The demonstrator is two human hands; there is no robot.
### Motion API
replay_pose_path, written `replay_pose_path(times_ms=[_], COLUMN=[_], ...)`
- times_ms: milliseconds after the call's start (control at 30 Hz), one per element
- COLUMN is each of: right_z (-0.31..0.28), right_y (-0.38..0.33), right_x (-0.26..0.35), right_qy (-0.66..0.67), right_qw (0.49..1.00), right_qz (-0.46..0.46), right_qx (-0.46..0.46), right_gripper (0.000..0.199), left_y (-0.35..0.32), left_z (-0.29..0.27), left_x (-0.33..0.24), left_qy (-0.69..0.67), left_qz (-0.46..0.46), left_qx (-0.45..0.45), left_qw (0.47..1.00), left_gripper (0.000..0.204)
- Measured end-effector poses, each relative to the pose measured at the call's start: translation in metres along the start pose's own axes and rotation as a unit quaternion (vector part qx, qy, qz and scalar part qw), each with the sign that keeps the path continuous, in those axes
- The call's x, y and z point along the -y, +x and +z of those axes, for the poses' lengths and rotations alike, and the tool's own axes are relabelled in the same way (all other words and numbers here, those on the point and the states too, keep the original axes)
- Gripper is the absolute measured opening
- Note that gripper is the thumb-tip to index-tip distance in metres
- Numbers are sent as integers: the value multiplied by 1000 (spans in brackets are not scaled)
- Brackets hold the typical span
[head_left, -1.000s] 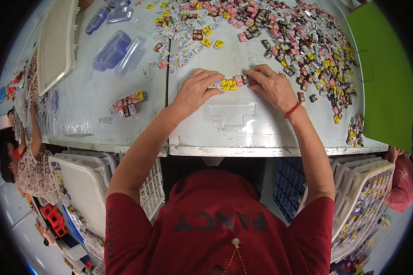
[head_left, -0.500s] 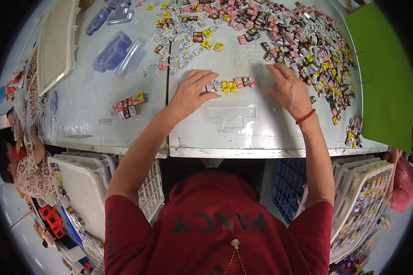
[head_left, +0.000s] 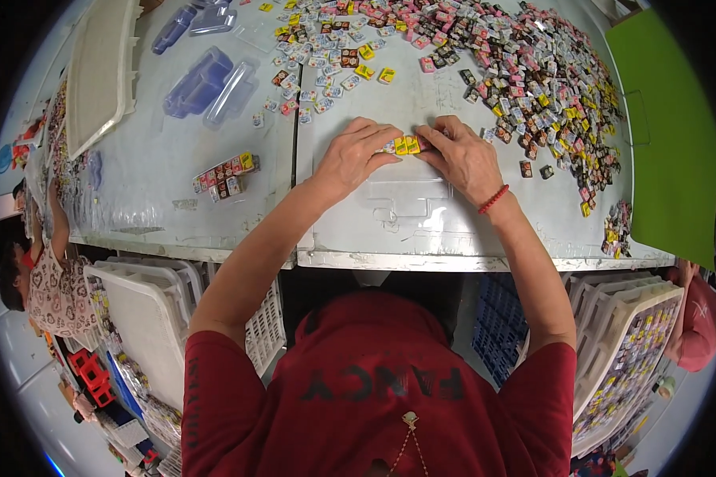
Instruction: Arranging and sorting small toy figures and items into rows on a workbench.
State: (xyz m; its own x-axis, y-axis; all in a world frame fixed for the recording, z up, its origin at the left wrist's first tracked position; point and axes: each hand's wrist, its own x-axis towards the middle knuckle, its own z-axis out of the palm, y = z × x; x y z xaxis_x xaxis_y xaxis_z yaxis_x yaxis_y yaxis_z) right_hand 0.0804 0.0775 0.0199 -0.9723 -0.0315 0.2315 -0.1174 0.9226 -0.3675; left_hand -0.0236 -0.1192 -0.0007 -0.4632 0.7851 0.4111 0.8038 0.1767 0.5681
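Grey metal counter (head_left: 215, 215) fills the view, its near edge running above stacked white crates (head_left: 147, 318). Just past that edge, both hands meet near the counter's middle: the left hand (head_left: 354, 155) and the right hand (head_left: 461, 159), which wears a red bead bracelet, have their fingers curled, pinching the two ends of a short row of small coloured packets (head_left: 403, 145) lying on the surface. Toward the left edge sits another packed row (head_left: 225, 175). Farther back lie clear plastic trays (head_left: 207, 75), and loose packets (head_left: 525, 71) spread across the far right corner.
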Motion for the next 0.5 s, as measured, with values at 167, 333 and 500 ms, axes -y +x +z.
replay_pose_path(times_ms=[167,333,500], right_z=[6,0,-10], right_y=[1,5,10], right_x=[3,-3,-1], right_qy=[-11,28,17], right_qw=[1000,999,999], right_qz=[14,-16,9], right_qx=[-20,-7,31], right_gripper=[31,29,28], left_y=[-1,2,9], left_z=[3,3,-4], left_x=[1,4,-1], left_qy=[-7,-1,20], left_qz=[-44,-21,-1], left_qx=[19,-7,-10], left_qw=[999,1000,1000], left_gripper=[35,32,31])
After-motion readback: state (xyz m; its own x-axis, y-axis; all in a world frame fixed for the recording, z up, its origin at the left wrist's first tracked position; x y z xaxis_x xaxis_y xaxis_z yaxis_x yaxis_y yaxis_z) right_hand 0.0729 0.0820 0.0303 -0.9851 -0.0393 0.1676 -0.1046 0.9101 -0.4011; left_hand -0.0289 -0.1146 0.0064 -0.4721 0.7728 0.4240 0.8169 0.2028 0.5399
